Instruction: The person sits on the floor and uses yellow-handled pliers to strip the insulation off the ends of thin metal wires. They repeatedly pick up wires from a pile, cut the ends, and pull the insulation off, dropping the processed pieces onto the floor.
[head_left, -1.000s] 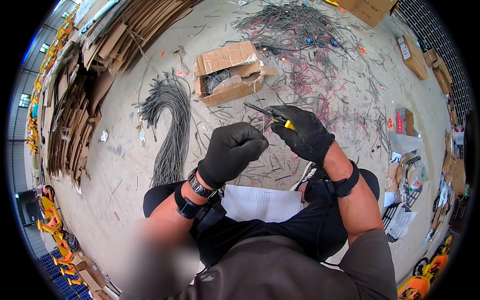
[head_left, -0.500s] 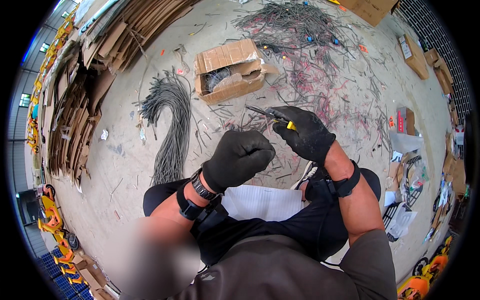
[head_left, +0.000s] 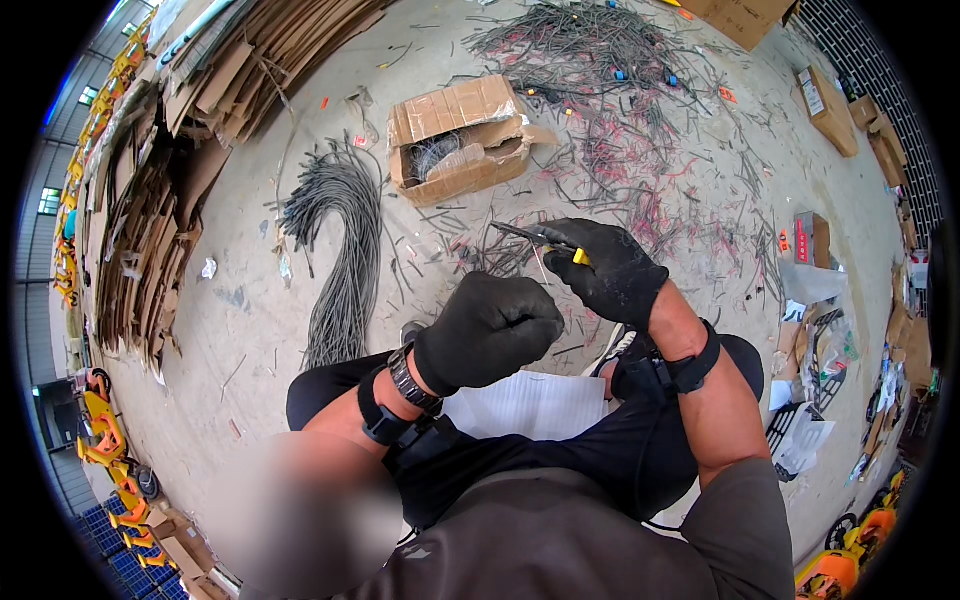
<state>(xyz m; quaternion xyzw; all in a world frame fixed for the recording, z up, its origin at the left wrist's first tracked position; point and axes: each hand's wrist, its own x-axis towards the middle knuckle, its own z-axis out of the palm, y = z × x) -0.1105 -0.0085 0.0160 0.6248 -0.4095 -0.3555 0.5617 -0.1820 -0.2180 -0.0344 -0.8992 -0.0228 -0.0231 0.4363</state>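
- Head view, right hand (head_left: 608, 272): black-gloved, raised over the lap, clenched around a small cutting tool (head_left: 545, 240) with a dark blade end and a yellow handle part; the tool's tip points toward the person's left, above the floor.
- Head view, left hand (head_left: 490, 330): black-gloved, curled into a closed fist just below and beside the tool; what the fist encloses cannot be told (a thin pale strand runs between the 2 hands, too fine to identify).
- Head view, wrists: a wristwatch (head_left: 412, 378) sits on the left wrist; a black strap (head_left: 690, 368) circles the right forearm.
- Head view, lap: a white sheet (head_left: 525, 405) lies across the thighs, under both hands.
- Head view, floor ahead: an open cardboard box (head_left: 455, 140) holds wire pieces; a long grey cable bundle (head_left: 345, 250) lies to its left, well apart from the hands.
- Head view, far floor: a loose cable heap (head_left: 590, 45) spreads beyond the box; flattened cardboard stacks (head_left: 150, 220) line the left side.
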